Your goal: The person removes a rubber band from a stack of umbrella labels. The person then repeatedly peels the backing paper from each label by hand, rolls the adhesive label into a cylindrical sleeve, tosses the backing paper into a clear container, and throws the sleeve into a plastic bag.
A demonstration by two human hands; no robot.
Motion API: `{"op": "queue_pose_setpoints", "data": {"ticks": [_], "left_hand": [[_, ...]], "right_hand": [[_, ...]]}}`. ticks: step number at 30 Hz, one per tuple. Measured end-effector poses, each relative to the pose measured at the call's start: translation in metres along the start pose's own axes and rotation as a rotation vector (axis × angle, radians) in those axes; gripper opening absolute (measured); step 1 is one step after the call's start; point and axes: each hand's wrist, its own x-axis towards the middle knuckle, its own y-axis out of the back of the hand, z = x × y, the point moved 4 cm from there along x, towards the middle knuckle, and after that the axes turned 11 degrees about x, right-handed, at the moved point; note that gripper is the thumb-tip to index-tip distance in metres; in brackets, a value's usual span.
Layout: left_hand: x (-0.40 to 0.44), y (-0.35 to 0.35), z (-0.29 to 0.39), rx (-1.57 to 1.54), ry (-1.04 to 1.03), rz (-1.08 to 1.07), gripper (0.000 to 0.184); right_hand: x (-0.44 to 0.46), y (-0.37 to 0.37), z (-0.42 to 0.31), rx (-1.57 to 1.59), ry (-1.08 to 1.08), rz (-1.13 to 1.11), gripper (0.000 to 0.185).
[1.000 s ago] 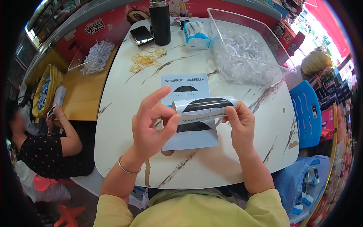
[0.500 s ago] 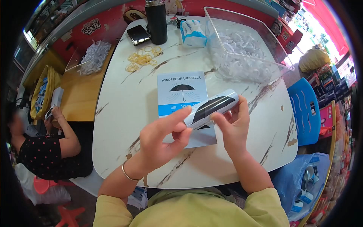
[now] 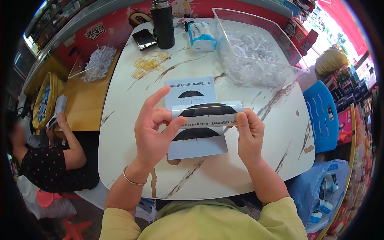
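Note:
A printed umbrella sheet (image 3: 207,113), curled into a tube, lies level between my two hands; its "WINDPROOF UMBRELLA" lettering faces me. My left hand (image 3: 153,130) grips the tube's left end, thumb in front, index finger sticking up and the other fingers bent behind. At the right end, my right hand (image 3: 250,136) pinches it with the thumb on the front; the fingers behind are partly hidden. Below the tube a flat stack of matching white sheets (image 3: 197,151) rests on the table, its middle covered by the tube.
On the marble-patterned table (image 3: 132,116) are yellow rubber bands (image 3: 148,65), a phone (image 3: 145,39), a black bottle (image 3: 163,26), a wipes pack (image 3: 202,37) and a clear bin (image 3: 260,52) of white rings. A blue chair (image 3: 319,118) stands right. A person (image 3: 52,160) sits left.
The rolled sheet has turned from slanted to level, and its lettering has come round to face me. My left hand has shifted left and raised its index finger.

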Motion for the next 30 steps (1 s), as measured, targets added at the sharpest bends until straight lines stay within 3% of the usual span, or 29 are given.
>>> {"op": "queue_pose_setpoints", "data": {"ticks": [4,11,26,30], "left_hand": [[0.001,0.002,-0.001,-0.008,0.052,-0.027,0.052],[-0.001,0.002,-0.004,-0.076,0.123,-0.075,0.046],[-0.011,0.001,0.006,0.114,-0.020,-0.031,0.033],[-0.008,0.011,-0.001,0.094,0.020,0.054,0.036]], "right_hand": [[0.001,0.000,0.002,0.085,-0.023,0.005,0.025],[0.002,0.006,-0.002,-0.091,0.050,-0.013,0.023],[0.002,-0.005,0.001,-0.019,0.043,0.044,0.015],[0.003,0.008,-0.007,-0.233,0.085,-0.013,0.014]]}}
